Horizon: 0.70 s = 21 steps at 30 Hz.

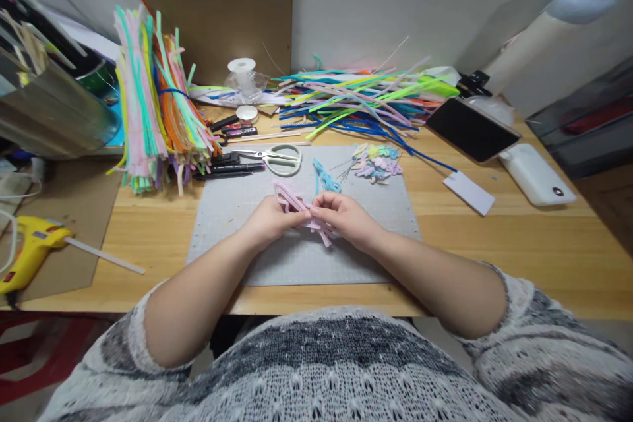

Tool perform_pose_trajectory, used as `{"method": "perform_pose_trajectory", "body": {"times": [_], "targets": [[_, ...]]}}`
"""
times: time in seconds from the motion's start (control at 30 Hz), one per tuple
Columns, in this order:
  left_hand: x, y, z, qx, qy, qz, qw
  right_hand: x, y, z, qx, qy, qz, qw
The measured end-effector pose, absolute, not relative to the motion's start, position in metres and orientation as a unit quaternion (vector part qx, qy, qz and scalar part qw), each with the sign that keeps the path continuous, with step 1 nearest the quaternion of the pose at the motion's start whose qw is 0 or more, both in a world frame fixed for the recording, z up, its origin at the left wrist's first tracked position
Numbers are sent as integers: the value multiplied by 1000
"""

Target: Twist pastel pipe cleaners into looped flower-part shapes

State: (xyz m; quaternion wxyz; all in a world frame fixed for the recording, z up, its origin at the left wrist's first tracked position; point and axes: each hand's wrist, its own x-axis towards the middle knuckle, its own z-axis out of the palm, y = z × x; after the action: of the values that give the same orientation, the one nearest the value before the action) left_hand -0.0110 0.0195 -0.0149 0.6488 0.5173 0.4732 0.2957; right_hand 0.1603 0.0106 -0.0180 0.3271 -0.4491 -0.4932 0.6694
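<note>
Above the grey cutting mat (222, 224), both of my hands hold pink pipe cleaners (291, 200) bent into loops, with loose ends hanging toward me. My left hand (271, 219) is closed round the looped side. The thumb and forefinger of my right hand (343, 216) pinch the same piece close to my left thumb; the exact spot between the fingertips is hidden. Just beyond my hands lies a blue shaped pipe-cleaner piece (326, 177). Farther right is a pile of small pastel flower shapes (376, 163) with thin wire stems.
Scissors with pale green handles (283, 159) and black pens (232, 169) lie at the mat's far edge. Bundled pipe cleaners (141, 99) stand left, loose pipe cleaners (356, 99) lie at the back. A yellow glue gun (34, 247) is far left; a phone (472, 128) and white power bank (537, 175) sit right.
</note>
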Motion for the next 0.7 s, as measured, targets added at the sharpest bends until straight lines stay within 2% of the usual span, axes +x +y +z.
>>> {"method": "perform_pose_trajectory", "body": {"times": [0.3, 0.5, 0.7], "targets": [[-11, 21, -23, 432, 419, 318, 733, 161, 12, -20, -439, -469, 685, 344], [-11, 21, -18, 429, 435, 313, 727, 166, 14, -14, -446, -508, 671, 306], [-13, 21, -19, 448, 423, 297, 730, 166, 16, -12, -446, -486, 675, 331]]}}
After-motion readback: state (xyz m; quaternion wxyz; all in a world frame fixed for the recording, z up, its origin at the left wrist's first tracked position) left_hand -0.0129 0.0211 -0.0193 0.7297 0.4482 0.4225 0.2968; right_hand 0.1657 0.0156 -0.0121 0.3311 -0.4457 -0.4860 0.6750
